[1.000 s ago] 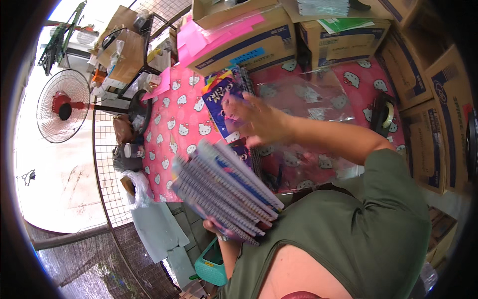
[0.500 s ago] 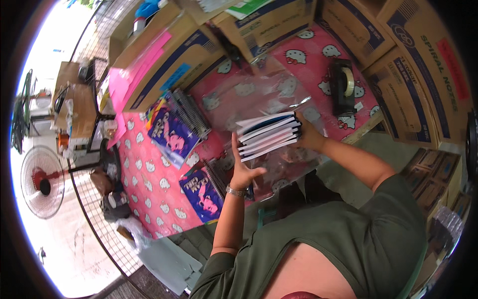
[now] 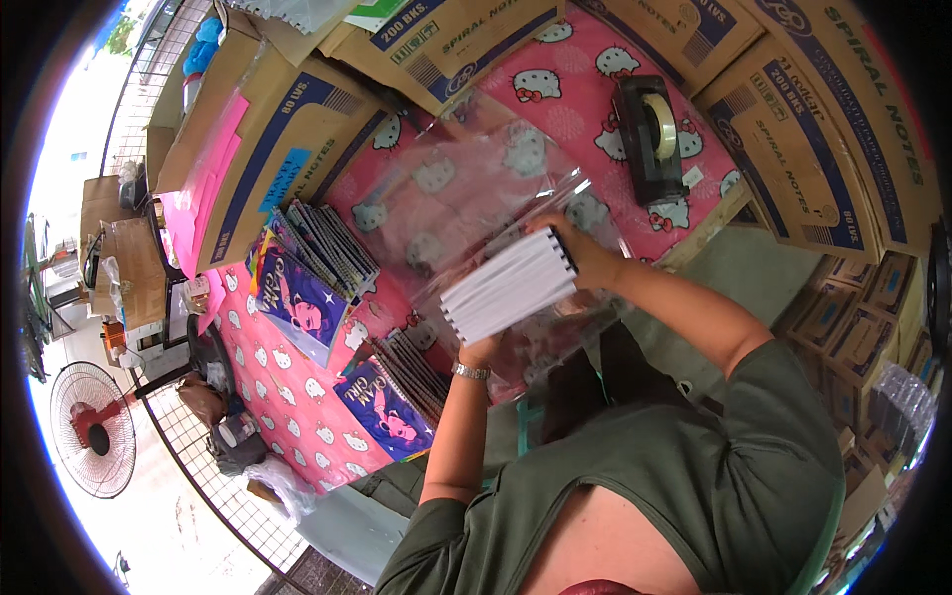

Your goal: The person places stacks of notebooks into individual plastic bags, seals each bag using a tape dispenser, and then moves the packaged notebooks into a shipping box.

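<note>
Between my two hands is a thick stack of spiral notebooks point(image 3: 508, 290), its white page edges facing up and dark bindings at its ends. My right hand point(image 3: 587, 256) grips the far right end. The left hand point(image 3: 480, 351) closes on the near left end, its fingers mostly hidden under the stack. Below lies a clear plastic bag point(image 3: 436, 223), spread flat over the pink tablecloth. To the left, one pile of spiral notebooks with purple illustrated covers point(image 3: 297, 302) sits further back, and a second pile point(image 3: 382, 412) lies near the table's front edge.
A black tape dispenser point(image 3: 635, 149) with a tape roll stands at the right of the table point(image 3: 684, 238). Cardboard cartons point(image 3: 451, 45) line the back and right sides. Pink sheets point(image 3: 203, 203) hang over a carton at left. A fan point(image 3: 94, 431) is beyond the wire grid.
The stack was loosely spread with gaps and a dark cover showing; now its page edges are pressed together and evened. My left hand has moved under its near end. The view has shifted slightly.
</note>
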Motion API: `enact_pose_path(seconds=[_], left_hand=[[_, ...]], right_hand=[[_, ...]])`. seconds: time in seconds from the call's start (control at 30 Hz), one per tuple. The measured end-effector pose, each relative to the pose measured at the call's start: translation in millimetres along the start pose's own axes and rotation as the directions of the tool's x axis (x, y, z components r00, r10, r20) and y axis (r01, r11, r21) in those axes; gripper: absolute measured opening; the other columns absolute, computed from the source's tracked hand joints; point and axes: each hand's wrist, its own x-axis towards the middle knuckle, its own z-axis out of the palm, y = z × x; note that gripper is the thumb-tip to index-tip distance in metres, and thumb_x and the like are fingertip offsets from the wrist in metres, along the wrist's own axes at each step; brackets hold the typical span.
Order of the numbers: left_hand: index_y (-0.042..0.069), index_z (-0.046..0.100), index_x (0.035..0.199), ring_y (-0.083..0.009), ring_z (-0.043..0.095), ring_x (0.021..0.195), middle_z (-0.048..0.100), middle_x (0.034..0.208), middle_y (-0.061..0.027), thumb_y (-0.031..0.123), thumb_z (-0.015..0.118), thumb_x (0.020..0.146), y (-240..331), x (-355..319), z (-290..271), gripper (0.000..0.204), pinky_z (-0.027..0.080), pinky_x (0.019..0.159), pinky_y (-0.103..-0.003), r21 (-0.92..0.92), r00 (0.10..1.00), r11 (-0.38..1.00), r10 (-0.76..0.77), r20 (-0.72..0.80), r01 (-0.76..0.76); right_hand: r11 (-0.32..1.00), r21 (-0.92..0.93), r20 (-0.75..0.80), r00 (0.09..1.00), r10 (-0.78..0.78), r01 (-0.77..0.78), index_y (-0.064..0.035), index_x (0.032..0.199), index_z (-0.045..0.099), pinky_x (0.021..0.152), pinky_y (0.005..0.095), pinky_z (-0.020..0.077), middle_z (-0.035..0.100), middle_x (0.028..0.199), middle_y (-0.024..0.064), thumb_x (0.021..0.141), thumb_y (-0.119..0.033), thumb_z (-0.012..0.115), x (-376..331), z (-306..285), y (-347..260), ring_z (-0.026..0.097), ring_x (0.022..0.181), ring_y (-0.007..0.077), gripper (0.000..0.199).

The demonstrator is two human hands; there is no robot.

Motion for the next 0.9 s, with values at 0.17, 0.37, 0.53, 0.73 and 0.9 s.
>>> enact_pose_path(seconds=[0.17, 0.37, 0.53, 0.73, 0.9], left_hand=[[0.005, 0.063, 0.117, -0.0253, 0.060, 0.105, 0.065, 0.114, -0.0094, 0.017, 0.070, 0.084, -5, 2, -13, 0.036, 0.049, 0.088, -0.039, 0.317, 0.903, 0.904, 0.143, 0.404, -0.285], [0.003, 0.057, 0.121, -0.0233, 0.060, 0.105, 0.064, 0.114, -0.0094, 0.008, 0.076, 0.074, 7, 27, -16, 0.051, 0.049, 0.089, -0.037, 0.379, 0.824, 0.842, 0.129, 0.551, -0.385], [0.001, 0.051, 0.126, -0.0221, 0.059, 0.107, 0.063, 0.114, -0.0107, 0.003, 0.082, 0.063, 75, 58, -51, 0.071, 0.048, 0.092, -0.035, -0.170, 0.825, 0.855, -0.393, 0.405, 0.491], [-0.009, 0.048, 0.128, -0.0249, 0.056, 0.112, 0.060, 0.119, -0.0170, 0.012, 0.079, 0.072, 63, 150, -122, 0.067, 0.042, 0.099, -0.036, -0.094, 0.702, 0.795, -0.466, 0.539, 0.600], [-0.010, 0.049, 0.128, -0.0250, 0.057, 0.110, 0.061, 0.118, -0.0168, 0.010, 0.076, 0.076, 41, 179, -99, 0.061, 0.040, 0.099, -0.033, 0.065, 0.583, 0.691, -0.654, 0.482, 0.720]], right_hand=[[0.970, -0.238, 0.141, 0.986, 0.089, -0.053, -0.0045, 0.131, 0.035, 0.106, 0.0444, 0.0354, 0.045, 0.135, 0.0198, 0.061, -0.034, 0.086, 7, -30, -73, 0.042, 0.129, 0.0380, 0.092], [0.476, -0.840, 0.162, 0.957, -0.240, 0.261, 0.0005, 0.126, 0.043, 0.105, 0.0462, 0.0320, 0.051, 0.123, 0.0178, 0.063, -0.053, 0.078, 12, -4, -163, 0.047, 0.118, 0.0368, 0.090], [0.486, -0.874, -0.061, 0.992, -0.109, 0.000, -0.0007, 0.113, 0.051, 0.090, 0.0388, 0.0364, 0.054, 0.107, 0.0125, 0.065, -0.059, 0.073, 24, -11, -146, 0.052, 0.103, 0.0298, 0.078], [0.712, -0.334, -0.343, 0.783, 0.519, -0.618, 0.0050, 0.121, 0.048, 0.091, 0.0481, 0.0446, 0.059, 0.116, 0.0247, 0.073, -0.071, 0.064, 51, -7, -49, 0.057, 0.108, 0.0436, 0.092], [0.586, -0.211, -0.339, 0.621, 0.707, -0.782, 0.0060, 0.122, 0.050, 0.093, 0.0480, 0.0443, 0.057, 0.120, 0.0257, 0.078, -0.068, 0.062, 65, 16, -4, 0.056, 0.111, 0.0410, 0.087]])
